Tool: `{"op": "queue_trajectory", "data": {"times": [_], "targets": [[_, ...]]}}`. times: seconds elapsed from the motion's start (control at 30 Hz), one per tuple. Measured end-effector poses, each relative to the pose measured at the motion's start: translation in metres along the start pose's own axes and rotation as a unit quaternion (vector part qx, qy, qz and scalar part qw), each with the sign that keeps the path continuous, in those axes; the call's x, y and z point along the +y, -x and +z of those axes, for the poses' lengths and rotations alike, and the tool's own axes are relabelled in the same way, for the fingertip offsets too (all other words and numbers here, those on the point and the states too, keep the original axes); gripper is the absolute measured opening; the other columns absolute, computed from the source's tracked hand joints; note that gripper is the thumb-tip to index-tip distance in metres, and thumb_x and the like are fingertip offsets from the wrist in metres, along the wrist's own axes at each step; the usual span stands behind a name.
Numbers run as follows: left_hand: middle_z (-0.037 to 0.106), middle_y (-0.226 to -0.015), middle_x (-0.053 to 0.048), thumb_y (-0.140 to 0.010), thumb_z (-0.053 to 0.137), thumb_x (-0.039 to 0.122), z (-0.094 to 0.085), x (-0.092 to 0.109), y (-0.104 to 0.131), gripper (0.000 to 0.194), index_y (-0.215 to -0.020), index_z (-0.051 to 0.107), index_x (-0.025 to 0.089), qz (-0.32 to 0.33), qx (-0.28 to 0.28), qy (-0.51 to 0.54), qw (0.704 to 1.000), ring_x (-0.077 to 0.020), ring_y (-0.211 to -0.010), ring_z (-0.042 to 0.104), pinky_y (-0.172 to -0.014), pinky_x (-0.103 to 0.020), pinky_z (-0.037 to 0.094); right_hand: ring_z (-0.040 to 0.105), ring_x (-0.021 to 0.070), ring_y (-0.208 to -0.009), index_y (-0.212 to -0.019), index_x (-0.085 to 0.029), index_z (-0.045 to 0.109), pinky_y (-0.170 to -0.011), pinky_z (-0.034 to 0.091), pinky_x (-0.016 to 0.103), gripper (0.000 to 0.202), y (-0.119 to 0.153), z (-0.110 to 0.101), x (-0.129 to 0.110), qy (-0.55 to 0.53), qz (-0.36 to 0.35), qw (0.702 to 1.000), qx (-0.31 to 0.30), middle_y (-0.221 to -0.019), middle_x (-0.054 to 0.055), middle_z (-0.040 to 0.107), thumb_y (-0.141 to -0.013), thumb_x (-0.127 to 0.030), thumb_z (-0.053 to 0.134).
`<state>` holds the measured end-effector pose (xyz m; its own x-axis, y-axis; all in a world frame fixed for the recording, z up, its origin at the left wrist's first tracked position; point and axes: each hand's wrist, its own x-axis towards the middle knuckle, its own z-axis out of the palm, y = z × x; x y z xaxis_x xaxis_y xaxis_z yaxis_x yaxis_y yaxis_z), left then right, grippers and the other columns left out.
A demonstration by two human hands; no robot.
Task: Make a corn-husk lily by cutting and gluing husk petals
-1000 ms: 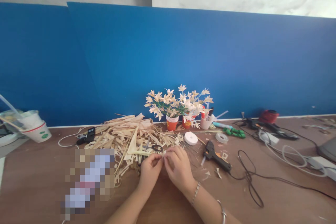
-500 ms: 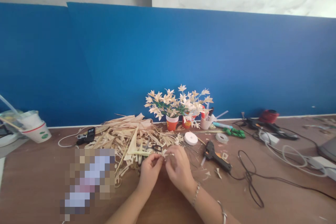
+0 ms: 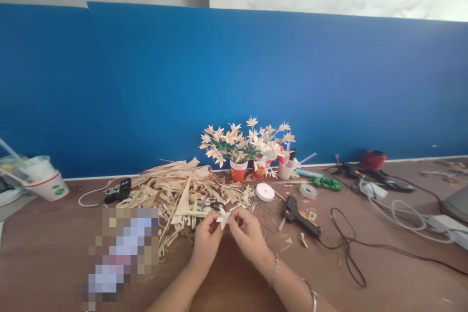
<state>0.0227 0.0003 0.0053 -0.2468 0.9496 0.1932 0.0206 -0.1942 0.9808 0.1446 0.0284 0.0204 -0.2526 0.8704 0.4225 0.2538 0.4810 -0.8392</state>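
A small pale flower (image 3: 223,218) with pointed petals is held between both hands, low in the middle of the head view. My left hand (image 3: 207,236) pinches it from the left. My right hand (image 3: 248,234) has thumb and fingers closed on its right side. Just behind them lies a heap of dry, straw-coloured husk strips (image 3: 179,190), with dark-handled scissors (image 3: 216,205) partly hidden at its edge. Similar flowers (image 3: 234,140) on green stems stand in red and white cups (image 3: 239,172) at the back.
A glue gun (image 3: 300,217) with a looping black cable lies right of my hands, near a white roll (image 3: 264,192) and clear tape (image 3: 308,190). Cords and a power strip (image 3: 448,229) are far right. A white cup (image 3: 49,186) stands left; a blurred patch (image 3: 122,256) covers something nearer.
The flower between my fingers now shows its open petals towards the camera. My right hand has turned and lowered slightly, and its fingers have drawn in. The view has shifted a little.
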Motion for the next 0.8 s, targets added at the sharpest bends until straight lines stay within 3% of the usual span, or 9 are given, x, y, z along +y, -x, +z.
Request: {"op": "queue_trajectory", "data": {"times": [0.17, 0.37, 0.43, 0.57, 0.8], "targets": [[0.06, -0.066, -0.001, -0.071, 0.059, 0.027, -0.002, 0.001, 0.001, 0.011, -0.07, 0.061, 0.016, 0.018, 0.019, -0.041, 0.999, -0.0153, -0.064, 0.054, -0.062, -0.023, 0.044, 0.047, 0.0107, -0.057, -0.066, -0.018, 0.051, -0.054, 0.039, 0.021, 0.014, 0.0, -0.002, 0.0, 0.034, -0.049, 0.998, 0.006, -0.062, -0.002, 0.053, -0.08, -0.019, 0.048], [0.059, -0.064, 0.0, -0.071, 0.057, 0.027, -0.002, 0.003, 0.002, 0.012, -0.068, 0.061, 0.017, 0.026, 0.025, -0.061, 0.998, -0.0148, -0.062, 0.052, -0.06, -0.023, 0.043, 0.048, 0.0119, -0.06, -0.069, -0.019, 0.049, -0.056, 0.04, 0.023, 0.012, 0.0, -0.005, -0.004, 0.04, -0.048, 0.998, 0.001, -0.064, -0.001, 0.052, -0.081, -0.018, 0.046], [0.058, -0.064, 0.0, -0.071, 0.057, 0.027, -0.002, 0.002, 0.002, 0.011, -0.068, 0.061, 0.017, 0.025, 0.029, -0.057, 0.998, -0.0148, -0.062, 0.052, -0.06, -0.023, 0.043, 0.051, 0.0139, -0.067, -0.079, -0.019, 0.05, -0.06, 0.042, 0.025, 0.006, 0.001, -0.006, -0.006, 0.039, -0.077, 0.996, 0.017, -0.073, 0.001, 0.054, -0.078, -0.015, 0.046], [0.056, -0.062, 0.001, -0.07, 0.056, 0.022, -0.003, 0.002, 0.002, 0.007, -0.066, 0.059, 0.017, 0.033, 0.047, -0.058, 0.997, -0.0143, -0.061, 0.052, -0.059, -0.022, 0.043, 0.051, 0.0206, -0.089, -0.094, -0.02, 0.049, -0.079, 0.043, 0.036, 0.025, 0.004, -0.009, -0.01, 0.065, -0.178, 0.982, 0.016, -0.093, 0.007, 0.053, -0.071, -0.009, 0.047], [0.053, -0.06, 0.001, -0.071, 0.052, 0.021, -0.002, 0.008, 0.004, 0.011, -0.061, 0.056, 0.018, 0.081, 0.046, -0.096, 0.991, -0.0143, -0.059, 0.049, -0.057, -0.022, 0.041, 0.05, 0.0214, -0.092, -0.091, -0.021, 0.053, -0.081, 0.042, 0.038, 0.019, 0.008, -0.007, -0.017, 0.131, -0.188, 0.973, 0.022, -0.096, 0.007, 0.052, -0.073, -0.013, 0.051]]}}
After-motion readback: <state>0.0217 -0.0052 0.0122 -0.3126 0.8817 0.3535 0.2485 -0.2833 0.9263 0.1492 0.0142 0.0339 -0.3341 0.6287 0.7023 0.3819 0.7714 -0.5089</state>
